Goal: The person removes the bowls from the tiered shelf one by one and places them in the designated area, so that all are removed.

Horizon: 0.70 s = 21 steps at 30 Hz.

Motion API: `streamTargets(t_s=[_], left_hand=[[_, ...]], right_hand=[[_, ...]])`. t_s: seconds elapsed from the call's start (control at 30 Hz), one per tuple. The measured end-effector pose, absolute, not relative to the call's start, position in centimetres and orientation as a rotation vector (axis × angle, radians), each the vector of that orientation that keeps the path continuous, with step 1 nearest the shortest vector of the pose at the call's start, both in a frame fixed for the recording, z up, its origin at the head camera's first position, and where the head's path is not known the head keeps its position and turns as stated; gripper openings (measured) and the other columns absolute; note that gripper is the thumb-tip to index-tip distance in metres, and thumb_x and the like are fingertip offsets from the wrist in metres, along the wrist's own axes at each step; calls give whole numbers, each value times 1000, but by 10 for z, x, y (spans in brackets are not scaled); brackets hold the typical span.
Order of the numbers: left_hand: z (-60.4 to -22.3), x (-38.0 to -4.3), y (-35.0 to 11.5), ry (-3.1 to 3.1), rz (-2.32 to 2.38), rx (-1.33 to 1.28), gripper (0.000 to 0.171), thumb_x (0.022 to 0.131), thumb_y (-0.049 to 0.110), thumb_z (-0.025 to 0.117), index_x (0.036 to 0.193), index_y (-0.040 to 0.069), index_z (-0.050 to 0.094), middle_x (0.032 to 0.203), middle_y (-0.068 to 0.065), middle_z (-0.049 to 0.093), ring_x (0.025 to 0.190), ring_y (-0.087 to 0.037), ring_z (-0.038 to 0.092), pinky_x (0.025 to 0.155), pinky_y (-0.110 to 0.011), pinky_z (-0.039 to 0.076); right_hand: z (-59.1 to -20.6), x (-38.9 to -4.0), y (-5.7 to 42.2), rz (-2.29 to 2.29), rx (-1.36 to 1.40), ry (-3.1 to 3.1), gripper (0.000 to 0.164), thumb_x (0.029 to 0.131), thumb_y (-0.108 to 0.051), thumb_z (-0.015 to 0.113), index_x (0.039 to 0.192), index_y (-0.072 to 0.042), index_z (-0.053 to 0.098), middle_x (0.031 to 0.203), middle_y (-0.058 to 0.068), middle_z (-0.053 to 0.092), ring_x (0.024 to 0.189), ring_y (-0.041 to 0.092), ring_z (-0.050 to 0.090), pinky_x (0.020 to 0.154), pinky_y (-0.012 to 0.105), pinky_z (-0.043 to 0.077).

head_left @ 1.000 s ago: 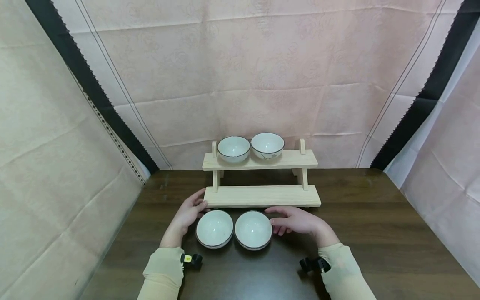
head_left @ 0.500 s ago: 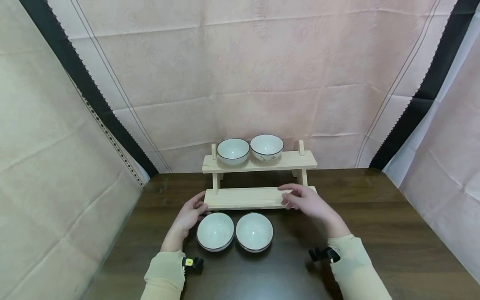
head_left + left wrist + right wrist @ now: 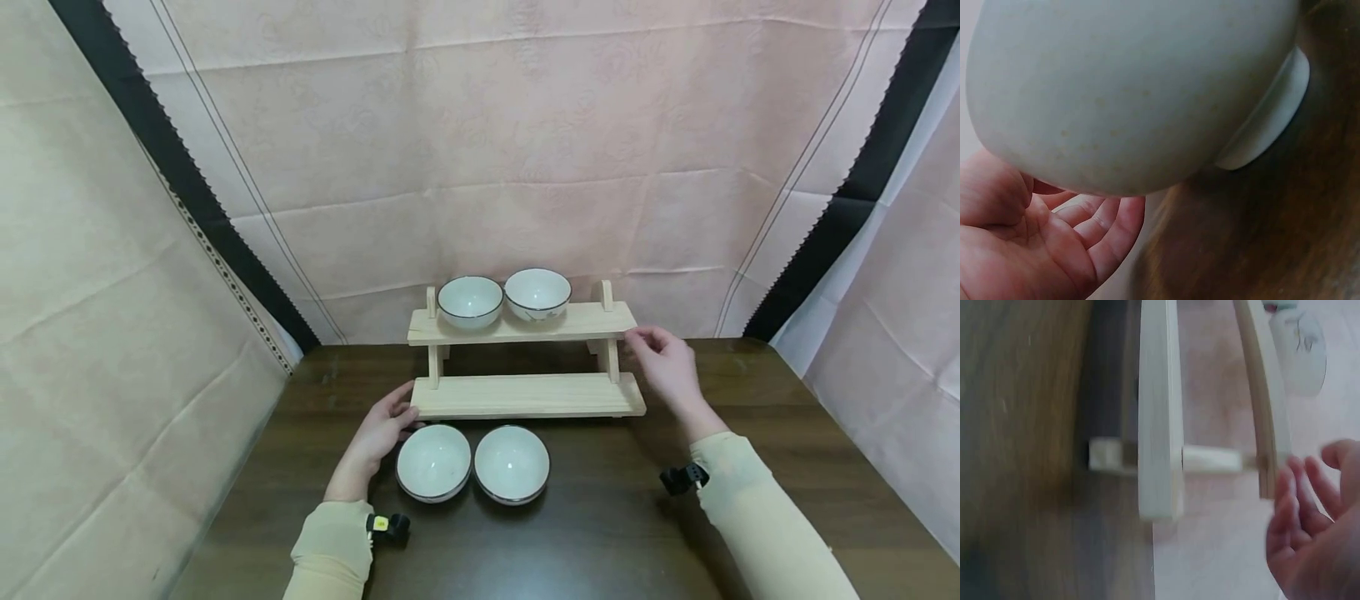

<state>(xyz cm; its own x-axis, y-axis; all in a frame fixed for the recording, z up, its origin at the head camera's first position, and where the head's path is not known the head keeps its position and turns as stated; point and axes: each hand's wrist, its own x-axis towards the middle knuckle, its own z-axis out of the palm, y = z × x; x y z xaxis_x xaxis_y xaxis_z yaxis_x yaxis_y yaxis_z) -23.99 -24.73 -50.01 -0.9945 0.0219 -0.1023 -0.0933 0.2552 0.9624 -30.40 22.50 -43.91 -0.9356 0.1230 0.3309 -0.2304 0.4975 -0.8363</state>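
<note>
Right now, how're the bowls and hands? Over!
Left hand by lower shelf, left end. Right hand by upper shelf, right end. Two bowls atop; two nearer bowls on table, in front.

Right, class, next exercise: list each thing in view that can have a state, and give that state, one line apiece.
Wooden rack: standing upright on the table
Upper left bowl: upright, empty
Upper right bowl: upright, empty
Front left bowl: upright, empty
Front right bowl: upright, empty
Left hand: at the rack's lower left end
Right hand: at the rack's upper right end
</note>
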Motion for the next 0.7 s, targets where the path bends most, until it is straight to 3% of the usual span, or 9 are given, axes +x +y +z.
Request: streamTargets(t_s=[0.1, 0.23, 0.33, 0.4, 0.57, 0.7], left_hand=[[-500, -240, -247, 2412, 1868, -64, 57, 113, 11, 54, 167, 8, 37, 134, -23, 67, 111, -32, 71, 94, -48, 57], [-500, -240, -247, 2413, 1869, -74, 57, 113, 10, 53, 167, 9, 37, 134, -23, 67, 110, -32, 71, 94, -48, 57], [-501, -240, -246, 2410, 1871, -74, 56, 113, 11, 53, 166, 9, 37, 134, -23, 67, 110, -32, 71, 93, -47, 57], [-502, -240, -246, 2406, 1872, -75, 56, 113, 11, 54, 166, 10, 38, 134, -23, 67, 111, -33, 71, 93, -47, 57], [-502, -239, -246, 2405, 1871, -78, 56, 113, 12, 54, 166, 11, 38, 135, -23, 67, 112, -34, 70, 94, -48, 57], [-501, -239, -247, 2413, 1869, -83, 56, 113, 12, 54, 166, 10, 38, 135, -23, 67, 112, -34, 70, 93, -48, 57]], right_hand=[[-432, -311, 234, 1380, -16, -2342, 46, 109, -45, 60, 122, -5, 76, 111, 18, 77, 98, 20, 71, 81, 23, 49], [-425, -323, 243, 1404, 5, -2435, 60, 108, -56, 55, 140, -6, 67, 132, 21, 70, 120, 32, 63, 102, 42, 46], [-423, -331, 247, 1444, 110, -2552, 69, 109, -59, 51, 152, -5, 57, 144, 26, 62, 130, 41, 57, 108, 54, 43], [-422, -334, 248, 1479, 163, -2591, 70, 110, -57, 51, 156, -5, 52, 147, 28, 59, 130, 42, 57, 104, 51, 46], [-425, -341, 247, 1570, 203, -2615, 64, 111, -47, 55, 161, -8, 47, 144, 28, 60, 117, 35, 63, 86, 34, 52], [-427, -346, 245, 1620, 226, -2633, 63, 111, -42, 58, 164, -10, 43, 137, 28, 61, 106, 27, 68, 85, 37, 53]])
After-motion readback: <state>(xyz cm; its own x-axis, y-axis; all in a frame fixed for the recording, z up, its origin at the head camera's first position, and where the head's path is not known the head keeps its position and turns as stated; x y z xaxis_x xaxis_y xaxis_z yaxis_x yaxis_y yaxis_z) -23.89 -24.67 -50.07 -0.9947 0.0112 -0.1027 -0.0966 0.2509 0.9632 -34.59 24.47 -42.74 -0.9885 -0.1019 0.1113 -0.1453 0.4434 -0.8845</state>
